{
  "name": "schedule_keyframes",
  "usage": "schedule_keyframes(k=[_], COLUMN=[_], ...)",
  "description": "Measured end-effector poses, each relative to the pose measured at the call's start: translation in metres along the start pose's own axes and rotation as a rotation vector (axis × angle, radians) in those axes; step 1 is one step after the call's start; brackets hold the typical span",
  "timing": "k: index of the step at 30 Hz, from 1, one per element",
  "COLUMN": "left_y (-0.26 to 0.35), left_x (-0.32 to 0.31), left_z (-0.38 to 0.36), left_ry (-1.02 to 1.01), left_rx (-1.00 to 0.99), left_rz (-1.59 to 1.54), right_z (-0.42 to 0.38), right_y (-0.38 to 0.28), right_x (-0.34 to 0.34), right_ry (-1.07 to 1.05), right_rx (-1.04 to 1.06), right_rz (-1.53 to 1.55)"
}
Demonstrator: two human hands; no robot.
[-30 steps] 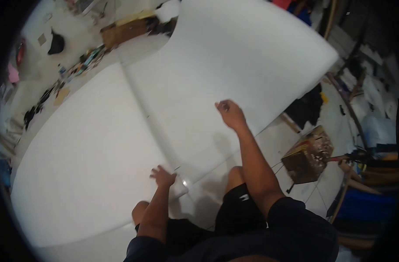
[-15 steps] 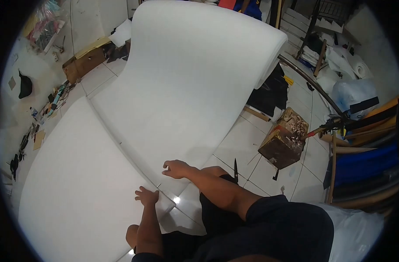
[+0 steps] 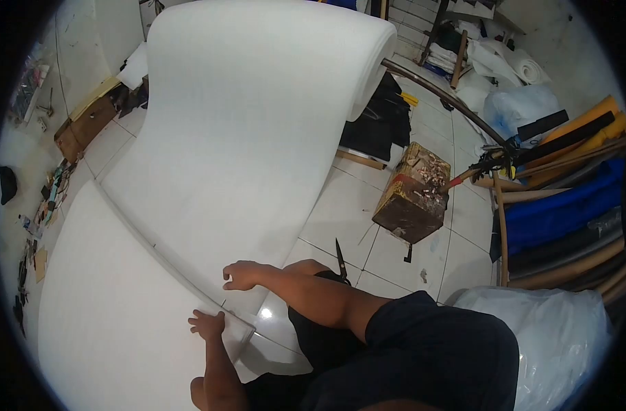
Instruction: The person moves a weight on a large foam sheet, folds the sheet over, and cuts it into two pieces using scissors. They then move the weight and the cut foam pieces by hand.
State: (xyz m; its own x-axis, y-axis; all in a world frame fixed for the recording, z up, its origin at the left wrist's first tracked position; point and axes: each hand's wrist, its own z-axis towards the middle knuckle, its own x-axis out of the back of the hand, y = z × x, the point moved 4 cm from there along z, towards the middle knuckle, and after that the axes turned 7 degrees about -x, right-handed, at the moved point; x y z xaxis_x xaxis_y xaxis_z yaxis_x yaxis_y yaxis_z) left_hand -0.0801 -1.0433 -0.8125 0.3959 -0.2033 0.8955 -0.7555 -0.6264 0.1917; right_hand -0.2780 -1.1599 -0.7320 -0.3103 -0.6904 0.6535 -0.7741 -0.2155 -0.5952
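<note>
A wide white foam sheet [image 3: 237, 171] runs down from a thick roll [image 3: 272, 48] at the back. In front of it lies another white foam piece [image 3: 121, 308], whose straight edge meets the sheet. My left hand [image 3: 208, 324] rests on this front piece near its right corner, fingers spread. Just above the unrolled sheet is my right hand [image 3: 242, 275], its fingers bent and a gap showing between thumb and forefinger; I see nothing in it. A small dark mark shows on the edge between the hands. Beside my knee, a dark pointed blade [image 3: 340, 259] sticks up.
A stained block [image 3: 412, 195] stands on the tiled floor at the right, by a metal bar [image 3: 457, 96] leading from the roll. Coloured material rolls [image 3: 559, 226] are stacked far right, with clear plastic [image 3: 553, 329] below them. Tools and a bottle [image 3: 30, 225] line the left wall.
The view has turned, so most of the scene sits further left. Both hands keep nearly the same pose and place by the foam edge.
</note>
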Motion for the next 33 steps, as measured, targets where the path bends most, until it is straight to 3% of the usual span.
schedule_keyframes(k=[2,4,5,6,7,8,9,10,11,12,14,18,20,28,30,33], left_y=[-0.004,-0.016,-0.017,-0.021,-0.022,-0.018,-0.022,-0.011,-0.013,-0.007,0.005,0.012,0.015,0.008,0.005,0.004], left_x=[-0.007,-0.026,-0.028,-0.037,-0.039,-0.034,-0.052,-0.039,-0.040,-0.048,-0.018,-0.003,-0.011,-0.008,-0.010,-0.016], left_z=[0.011,0.026,0.027,0.036,0.031,0.020,0.034,0.023,0.020,0.029,0.005,-0.024,-0.023,-0.023,-0.018,-0.012], left_ry=[-0.012,-0.015,-0.039,-0.078,-0.076,-0.039,-0.058,-0.038,0.015,-0.011,0.077,0.058,0.060,0.085,0.075,0.060], left_rx=[0.022,-0.101,-0.077,-0.130,-0.113,-0.068,-0.083,-0.085,-0.076,-0.089,-0.013,0.038,-0.073,-0.088,-0.070,-0.127], left_rz=[0.027,0.154,0.094,0.079,-0.095,-0.190,-0.129,-0.072,-0.306,-0.009,-0.232,-0.266,-0.031,-0.124,-0.269,-0.189], right_z=[-0.003,0.008,0.011,0.002,0.019,0.000,-0.003,-0.004,-0.006,-0.009,-0.006,-0.025,-0.030,-0.020,-0.017,-0.018], right_y=[0.002,0.013,0.020,0.016,0.034,0.020,0.017,0.017,0.012,0.003,-0.002,-0.012,-0.012,-0.013,-0.014,-0.020], right_x=[0.008,0.001,-0.002,0.006,-0.008,0.006,0.009,0.012,0.017,0.021,0.021,0.026,0.027,0.023,0.020,0.017], right_ry=[0.039,0.090,0.130,-0.045,0.018,-0.051,0.019,0.010,0.016,0.003,-0.002,-0.024,-0.033,-0.081,-0.088,-0.055], right_rx=[0.010,0.092,0.097,-0.094,-0.056,-0.064,0.081,0.027,0.005,0.022,0.037,0.040,-0.005,-0.011,-0.004,-0.063], right_rz=[0.013,0.023,0.077,0.250,0.264,0.295,0.219,0.238,0.209,0.200,0.178,0.114,0.096,0.134,0.129,0.116])
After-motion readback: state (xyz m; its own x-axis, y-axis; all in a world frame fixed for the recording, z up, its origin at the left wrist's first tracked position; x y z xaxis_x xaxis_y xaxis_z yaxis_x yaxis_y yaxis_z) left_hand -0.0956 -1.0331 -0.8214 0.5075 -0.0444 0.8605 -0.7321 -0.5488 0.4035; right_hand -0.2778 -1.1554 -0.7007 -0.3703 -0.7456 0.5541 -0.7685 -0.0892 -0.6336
